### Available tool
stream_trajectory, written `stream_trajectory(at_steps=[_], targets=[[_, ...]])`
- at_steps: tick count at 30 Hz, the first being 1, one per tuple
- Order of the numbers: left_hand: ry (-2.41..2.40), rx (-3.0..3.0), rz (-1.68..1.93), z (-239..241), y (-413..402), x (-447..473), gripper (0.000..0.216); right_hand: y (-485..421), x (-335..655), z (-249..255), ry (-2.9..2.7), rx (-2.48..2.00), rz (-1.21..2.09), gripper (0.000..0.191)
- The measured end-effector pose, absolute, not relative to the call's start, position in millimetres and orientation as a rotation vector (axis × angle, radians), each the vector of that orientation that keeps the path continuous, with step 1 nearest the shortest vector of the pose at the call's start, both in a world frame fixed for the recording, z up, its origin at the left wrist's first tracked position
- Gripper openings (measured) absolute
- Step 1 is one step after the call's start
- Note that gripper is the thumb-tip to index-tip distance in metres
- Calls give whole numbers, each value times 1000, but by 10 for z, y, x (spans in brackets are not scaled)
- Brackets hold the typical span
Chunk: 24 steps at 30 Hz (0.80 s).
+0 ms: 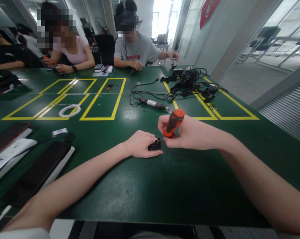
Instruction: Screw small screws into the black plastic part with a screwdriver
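Holding a small black part at the green surface, the left hand curls narrowly about its sides. Just beside it, the right hand closes on the lower end of an orange-and-dark screwdriver, its handle tilted upward, its tip hidden. Beyond the hands lie a black-and-silver pen-shaped tool and tangled black cables, with a white ring farther left.

Just right of the black cylindrical part in the left hand, the right hand grips an orange-handled screwdriver.
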<state>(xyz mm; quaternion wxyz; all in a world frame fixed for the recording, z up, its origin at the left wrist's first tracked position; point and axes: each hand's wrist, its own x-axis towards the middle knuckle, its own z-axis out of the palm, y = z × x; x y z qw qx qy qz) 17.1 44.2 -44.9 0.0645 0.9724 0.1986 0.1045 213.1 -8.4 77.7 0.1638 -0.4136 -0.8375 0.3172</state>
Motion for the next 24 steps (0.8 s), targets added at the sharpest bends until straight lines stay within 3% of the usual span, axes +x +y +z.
stream_trajectory(at_steps=[24], targets=[[592,2931,314,-456,452,165,45,-93,2125,789,-2376,-1202,858,13]])
